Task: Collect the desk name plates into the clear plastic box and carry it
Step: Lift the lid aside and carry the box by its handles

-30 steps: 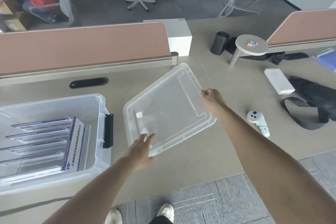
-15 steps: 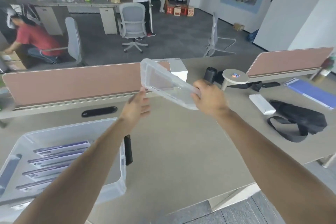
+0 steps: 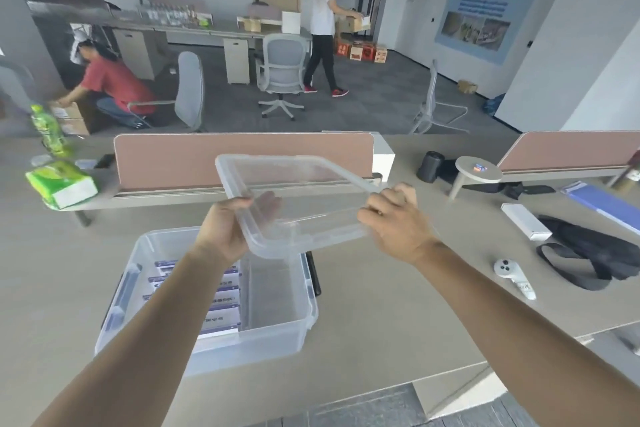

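Lid [image 3: 294, 198] lifted nearer the box [image 3: 277, 315], both hands apparently gripping its edges, arms outstretched.

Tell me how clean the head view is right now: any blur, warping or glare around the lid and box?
Head view: the lid and right hand are smeared by motion blur; the left hand is sharper. Wide-angle warping bends the desk edge and tilts the walls. Lighting is soft and even, with no harsh glare on the clear plastic box; name plates inside are unreadable.
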Demonstrator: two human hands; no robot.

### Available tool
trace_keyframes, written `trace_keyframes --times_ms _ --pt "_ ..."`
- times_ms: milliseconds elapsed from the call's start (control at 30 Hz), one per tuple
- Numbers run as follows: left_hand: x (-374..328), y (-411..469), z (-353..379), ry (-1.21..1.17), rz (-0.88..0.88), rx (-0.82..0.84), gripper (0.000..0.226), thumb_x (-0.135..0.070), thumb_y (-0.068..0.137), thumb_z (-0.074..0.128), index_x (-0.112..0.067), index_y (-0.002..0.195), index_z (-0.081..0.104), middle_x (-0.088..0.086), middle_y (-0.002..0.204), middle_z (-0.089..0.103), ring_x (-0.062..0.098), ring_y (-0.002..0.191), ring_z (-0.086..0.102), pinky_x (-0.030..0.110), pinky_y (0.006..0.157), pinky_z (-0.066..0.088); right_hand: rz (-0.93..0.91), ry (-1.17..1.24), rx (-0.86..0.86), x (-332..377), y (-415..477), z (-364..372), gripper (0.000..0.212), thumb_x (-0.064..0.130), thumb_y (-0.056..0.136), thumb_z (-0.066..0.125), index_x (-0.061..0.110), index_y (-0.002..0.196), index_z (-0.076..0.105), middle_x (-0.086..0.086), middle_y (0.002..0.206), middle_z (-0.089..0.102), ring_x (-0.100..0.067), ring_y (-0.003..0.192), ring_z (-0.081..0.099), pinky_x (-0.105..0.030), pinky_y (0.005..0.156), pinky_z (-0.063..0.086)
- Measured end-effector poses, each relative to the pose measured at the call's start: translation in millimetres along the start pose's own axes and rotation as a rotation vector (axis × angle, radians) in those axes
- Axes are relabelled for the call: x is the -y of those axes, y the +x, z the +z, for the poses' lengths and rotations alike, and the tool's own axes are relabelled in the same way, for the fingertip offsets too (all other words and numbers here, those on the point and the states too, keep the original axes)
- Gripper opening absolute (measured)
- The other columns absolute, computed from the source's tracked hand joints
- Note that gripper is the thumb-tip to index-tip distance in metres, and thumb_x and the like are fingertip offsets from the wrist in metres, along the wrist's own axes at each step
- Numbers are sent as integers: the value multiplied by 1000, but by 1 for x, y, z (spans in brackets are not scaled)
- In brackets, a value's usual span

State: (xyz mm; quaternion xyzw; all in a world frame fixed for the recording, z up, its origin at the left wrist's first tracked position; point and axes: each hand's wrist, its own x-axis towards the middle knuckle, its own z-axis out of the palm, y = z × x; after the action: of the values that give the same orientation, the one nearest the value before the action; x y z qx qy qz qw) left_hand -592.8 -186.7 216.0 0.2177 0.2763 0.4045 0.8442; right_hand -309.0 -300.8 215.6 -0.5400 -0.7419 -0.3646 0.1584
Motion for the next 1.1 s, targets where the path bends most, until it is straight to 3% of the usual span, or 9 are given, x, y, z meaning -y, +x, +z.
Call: trace_keyframes --times_ms 100,167,267,333,433,533,767,900,1100 --pt "-10 -17 -17 -5 69 -1 35 5 91 38 4 122 52 22 128 61 31 91 74 39 77 62 449 98 313 26 11 8 38 19 69 76 25 103 60 -2 117 51 -25 110 38 -46 97 25" --pt "-16 -30 -26 -36 168 2 32 12 89 33 -8 106 51 20 115 61 34 87 73 44 86 57 905 355 489 44 26 8 54 24 81 68 27 128 43 -4 133 34 -28 123 32 -43 102 28" --pt "-25 -41 -43 -111 246 -3 59 17 86 32 -22 129 44 17 124 54 37 106 61 52 92 51 1549 1010 445 71 56 4 51 24 88 60 20 131 35 -10 132 43 -31 108 54 -37 88 48" --pt "-29 -44 -54 -150 277 -35 73 19 86 33 -27 143 34 15 132 53 37 111 61 53 90 52 1753 1414 414 96 72 0 44 40 93 58 19 128 42 -12 125 54 -34 92 64 -40 81 55" --pt "-31 -50 -63 -157 301 1 94 22 76 42 -27 154 19 11 128 53 33 105 66 51 90 55 1775 1829 407 133 95 -4 41 50 96 50 14 116 52 -19 106 67 -38 86 69 -41 70 57" --pt "-29 -60 -71 -140 281 61 107 20 67 52 -29 155 15 7 139 50 30 109 64 48 97 49 1870 2044 178 157 118 -6 35 40 99 50 11 117 50 -19 98 69 -36 77 70 -46 69 59" --pt "-56 -84 -108 -231 161 -21 21 -17 84 65 -18 101 53 23 123 62 41 102 66 44 98 47 1876 1627 90 162 129 11 31 36 99 53 15 121 54 -12 79 74 -25 44 66 -33 51 60" --pt "-69 -93 -142 -393 273 -222 33 -26 95 55 -20 124 44 19 130 61 41 113 63 52 103 45 1730 1504 122 151 121 24 32 38 99 54 13 118 54 -13 82 73 -24 44 66 -32 45 59" --pt "-85 -98 -175 -230 305 -351 46 -31 81 66 -15 122 53 16 107 67 26 80 67 40 76 58 1541 1419 268 127 110 49 24 33 100 54 12 111 51 -10 73 66 -22 42 64 -18 34 47"
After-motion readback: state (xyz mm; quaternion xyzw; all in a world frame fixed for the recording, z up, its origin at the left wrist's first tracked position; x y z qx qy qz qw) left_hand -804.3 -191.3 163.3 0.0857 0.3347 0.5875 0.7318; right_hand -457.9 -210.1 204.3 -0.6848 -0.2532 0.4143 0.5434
